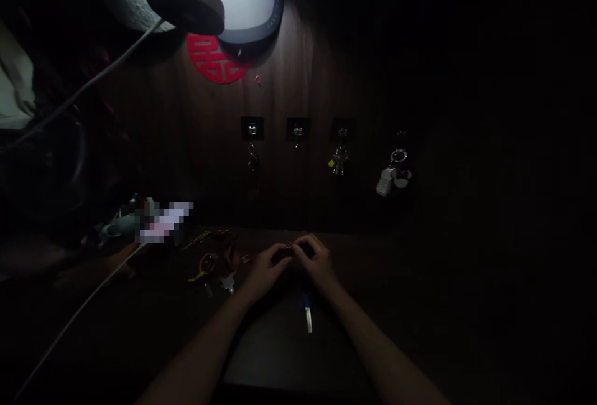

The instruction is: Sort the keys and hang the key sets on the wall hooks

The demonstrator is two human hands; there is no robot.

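My left hand [269, 268] and my right hand [316, 260] meet over the dark tabletop, thumbs and fingertips closed in a pinch. Between them is a small shiny piece [289, 247], too small and dim to name; both hands seem to hold it. Nearer to me, below my right hand, is a slim item [308, 319] with a blue upper part and a pale, silvery end, perhaps a key. Left of my left hand lie a yellow-edged loop [203, 268], a reddish-brown piece [227, 260] and a small silvery metal part [228, 283].
Keys [339, 161] and a key ring with a white fob [385, 182] hang from hooks on the wooden back panel. A lamp head [184, 0] and a cap [245, 4] are above. A white cable [77, 315] crosses the left side; a blurred-out bright item [165, 223] lies there.
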